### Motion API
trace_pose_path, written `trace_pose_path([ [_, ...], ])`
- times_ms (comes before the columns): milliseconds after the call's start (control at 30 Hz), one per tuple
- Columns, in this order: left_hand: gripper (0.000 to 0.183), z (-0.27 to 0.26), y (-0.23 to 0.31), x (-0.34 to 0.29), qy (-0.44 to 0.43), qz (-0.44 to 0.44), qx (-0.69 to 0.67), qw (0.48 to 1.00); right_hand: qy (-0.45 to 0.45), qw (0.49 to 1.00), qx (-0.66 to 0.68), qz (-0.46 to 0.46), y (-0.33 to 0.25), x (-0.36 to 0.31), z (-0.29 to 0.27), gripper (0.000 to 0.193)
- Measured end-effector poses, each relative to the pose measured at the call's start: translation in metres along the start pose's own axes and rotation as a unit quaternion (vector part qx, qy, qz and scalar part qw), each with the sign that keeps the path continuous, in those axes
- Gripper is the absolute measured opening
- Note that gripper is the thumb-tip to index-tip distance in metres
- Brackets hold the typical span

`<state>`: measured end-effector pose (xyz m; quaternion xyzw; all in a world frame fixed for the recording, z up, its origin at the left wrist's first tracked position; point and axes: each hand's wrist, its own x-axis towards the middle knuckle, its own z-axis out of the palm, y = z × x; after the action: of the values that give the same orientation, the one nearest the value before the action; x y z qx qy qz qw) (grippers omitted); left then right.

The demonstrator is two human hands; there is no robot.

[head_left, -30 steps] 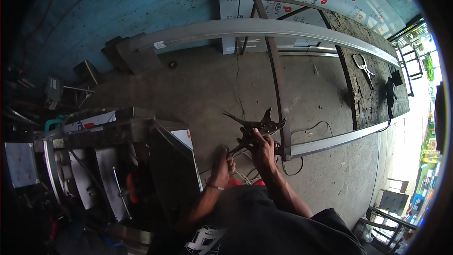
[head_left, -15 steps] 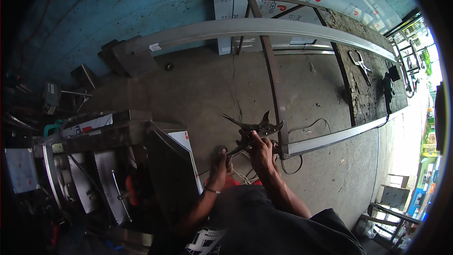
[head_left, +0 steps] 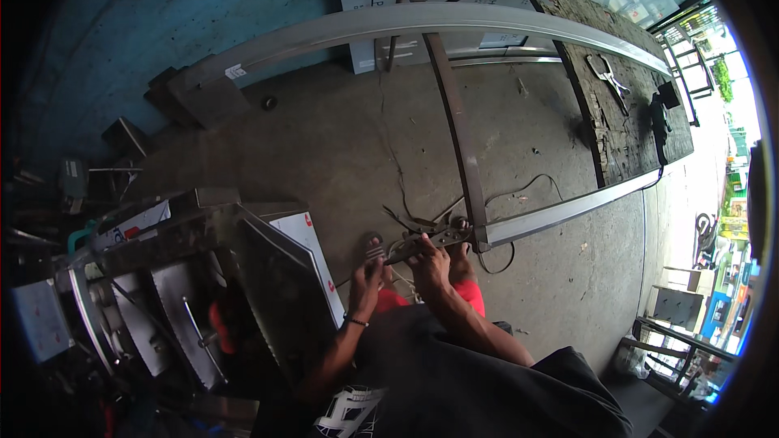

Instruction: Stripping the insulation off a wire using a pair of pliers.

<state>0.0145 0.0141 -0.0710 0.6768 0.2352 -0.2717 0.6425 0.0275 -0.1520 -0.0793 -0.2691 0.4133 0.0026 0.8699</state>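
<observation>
Low in front of me I hold dark locking pliers [head_left: 448, 237], whose jaws point right, toward the corner of the metal frame. My right hand [head_left: 430, 266] is closed around the pliers' body, with the thumb on top. At their rear end my left hand [head_left: 367, 282] has its fingers bent in against the tip; the exact contact is small and partly hidden. One handle of the pliers spreads away to the upper left. A second pair of locking pliers [head_left: 610, 81] lies on the worn wooden board [head_left: 607, 142] at the right.
A long metal frame with a grey top bar [head_left: 454, 19] and a brown crosspiece [head_left: 456, 130] spans ahead. A black corded tool [head_left: 660, 126] rests on the board. Cables [head_left: 535, 182] trail over the floor. To my left stands a dark metal cabinet [head_left: 280, 300].
The pliers have tipped lower and turned between my hands, with their handles now closer together. My left fingers have shifted up at the rear end. The whole view has swung slightly right and down.
</observation>
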Motion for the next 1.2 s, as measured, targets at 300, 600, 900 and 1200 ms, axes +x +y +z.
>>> trace_pose_path([
  [300, 0.07, -0.002, -0.017, -0.005, 0.076, -0.047, 0.042, 0.995, 0.027, 0.998, -0.049, -0.023, -0.007, -0.011, 0.015, 0.025],
  [600, 0.042, 0.006, 0.006, -0.006, 0.064, 0.219, -0.012, 0.974, 0.0, 0.999, -0.008, -0.036, -0.006, -0.003, 0.003, 0.022],
  [900, 0.043, 0.001, 0.015, -0.001, -0.025, 0.1, -0.018, 0.995, 0.027, 0.999, -0.046, -0.012, 0.005, 0.001, -0.019, 0.022],
  [1200, 0.032, 0.0, -0.002, 0.009, -0.044, 0.111, -0.008, 0.993, 0.027, 0.999, -0.007, -0.029, 0.005, 0.001, -0.024, 0.02],
])
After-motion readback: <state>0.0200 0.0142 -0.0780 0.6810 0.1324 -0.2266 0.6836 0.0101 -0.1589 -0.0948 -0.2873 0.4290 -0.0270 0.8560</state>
